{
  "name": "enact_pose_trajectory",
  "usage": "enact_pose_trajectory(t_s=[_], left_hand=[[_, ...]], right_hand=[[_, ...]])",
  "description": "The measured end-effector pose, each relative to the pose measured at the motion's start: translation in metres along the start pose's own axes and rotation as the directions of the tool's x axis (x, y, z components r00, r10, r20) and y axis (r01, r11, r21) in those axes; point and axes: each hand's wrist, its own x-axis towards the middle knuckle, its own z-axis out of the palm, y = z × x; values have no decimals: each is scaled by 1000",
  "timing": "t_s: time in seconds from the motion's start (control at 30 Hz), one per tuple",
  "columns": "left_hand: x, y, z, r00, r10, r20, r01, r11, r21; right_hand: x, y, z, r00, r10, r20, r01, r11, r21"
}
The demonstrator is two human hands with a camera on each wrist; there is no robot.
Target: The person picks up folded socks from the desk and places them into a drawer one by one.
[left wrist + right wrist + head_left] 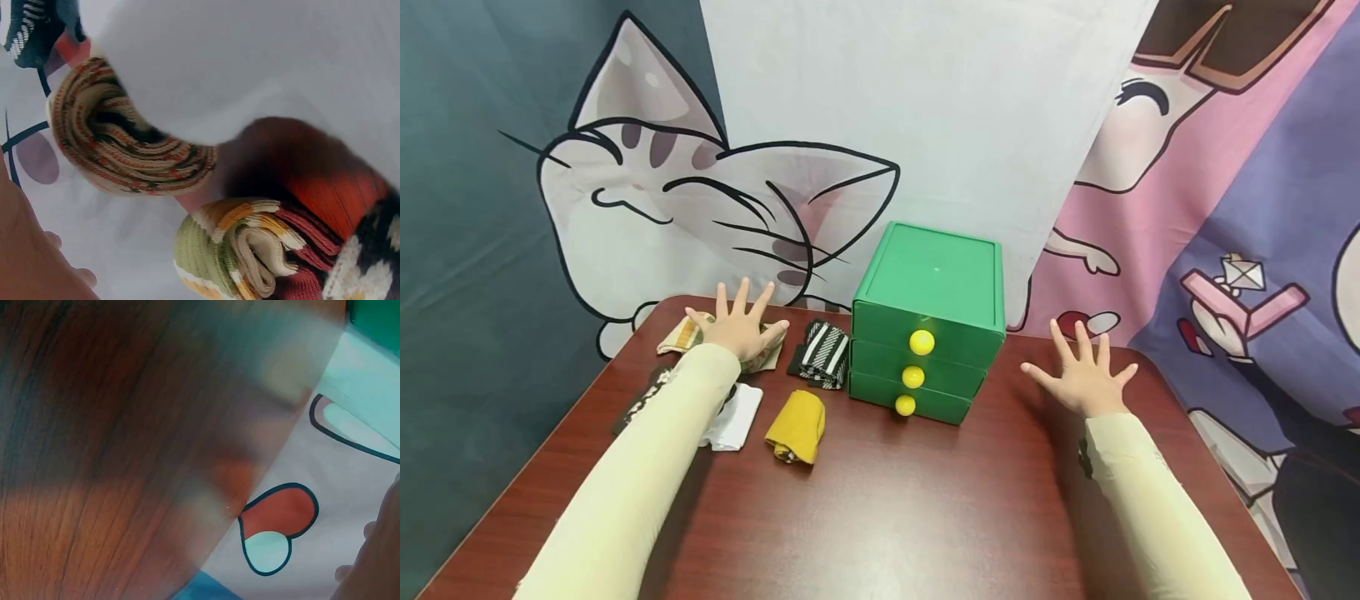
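Looking at rolled knit bundles [825,357] on the left of the counter [940,508], striped, white and mustard. Got left hand [737,333] blocking some, right hand [1086,383] near a green drawer box [932,279], both empty, fingers spread wide.

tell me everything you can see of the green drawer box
The green drawer box looks plastic, with a rimmed top and three stacked drawers, apparently closed, each bearing a round yellow knob. It stands upright, slightly angled, on the brown table near the back edge. A rolled patterned cloth lies close on its left; contact is unclear. Neither the left hand nor the right hand touches it.
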Motion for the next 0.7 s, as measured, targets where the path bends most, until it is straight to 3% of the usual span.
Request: enact_pose_trajectory(t_s=[0.23,0.37,0.5,0.6,0.7], left_hand=[[-4,1,-6,1000,17,-16,-17,999,-26],[-14,9,-14,999,36,-31,-39,994,-102],[-28,20,-21,989,85,-118,-108,972,-208],[-37,30,-24,957,137,-255,-216,925,-314],[-46,42,-24,902,178,-394,-344,848,-403]], right_hand=[[-3,-5,-8,1000,-19,3,19,1000,20],[-7,-7,-15,999,-45,-25,45,999,27],[-12,-12,-25,993,-100,-70,102,994,28],[-17,-19,-34,980,-154,-124,160,986,37],[-23,-28,-42,953,-205,-222,223,973,59]])
